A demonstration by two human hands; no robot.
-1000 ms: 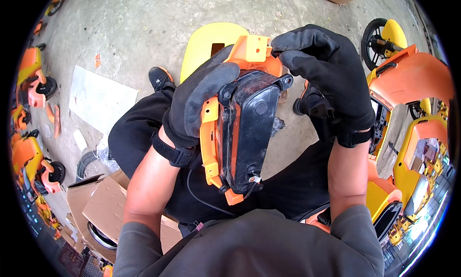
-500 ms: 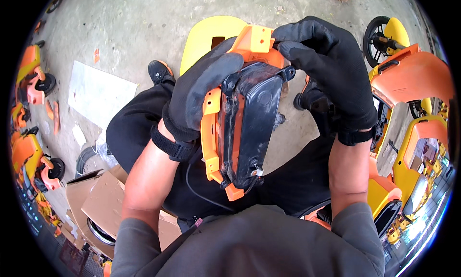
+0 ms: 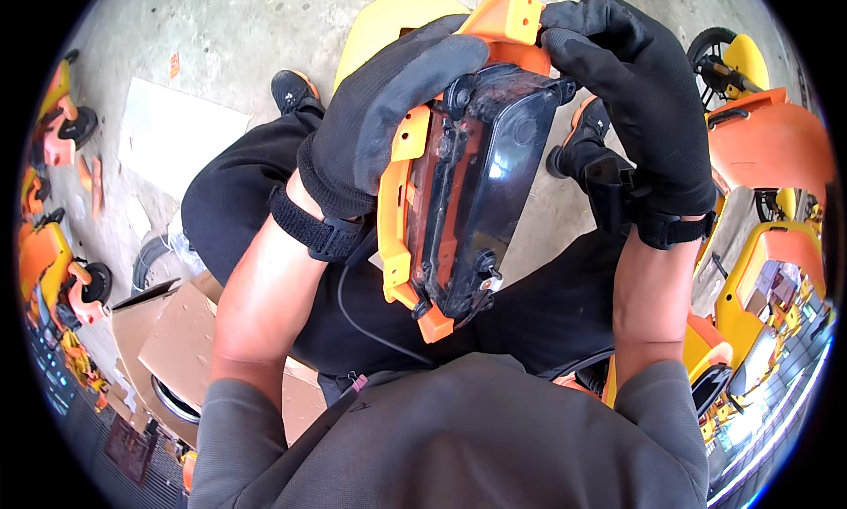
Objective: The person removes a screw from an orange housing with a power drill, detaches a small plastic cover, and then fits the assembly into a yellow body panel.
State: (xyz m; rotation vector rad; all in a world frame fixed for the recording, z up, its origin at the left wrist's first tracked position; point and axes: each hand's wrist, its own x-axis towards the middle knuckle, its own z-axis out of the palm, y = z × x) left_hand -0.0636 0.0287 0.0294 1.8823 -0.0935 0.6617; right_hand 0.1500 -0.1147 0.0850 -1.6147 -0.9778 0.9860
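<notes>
Between my hands is a glossy black, wedge-shaped housing [image 3: 505, 178] with a reddish strip along its side; it looks like a vehicle lamp. An orange plastic frame [image 3: 393, 235] with drilled tabs runs around its left edge and top. My left hand [image 3: 379, 108], in a black glove, wraps the upper left of the frame, thumb across its top. My right hand [image 3: 640, 86], also gloved, has thumb and forefinger closed at the frame's upper right tab; the fingertips partly hide the contact. Behind my left hand shows a yellow panel [image 3: 375, 33]. A small connector [image 3: 491, 282] sits at the housing's lower end.
A thin black cable [image 3: 353, 310] curves across my lap. Open cardboard boxes [image 3: 168, 333] stand at my lower left, and a white sheet [image 3: 176, 134] lies on the concrete floor. Orange and yellow vehicle bodies [image 3: 763, 147] stand at right, with more along the left.
Both hands have lifted the housing and frame up and slightly right in view. The housing has tilted, its lower end swinging a little. My grip looks the same.
</notes>
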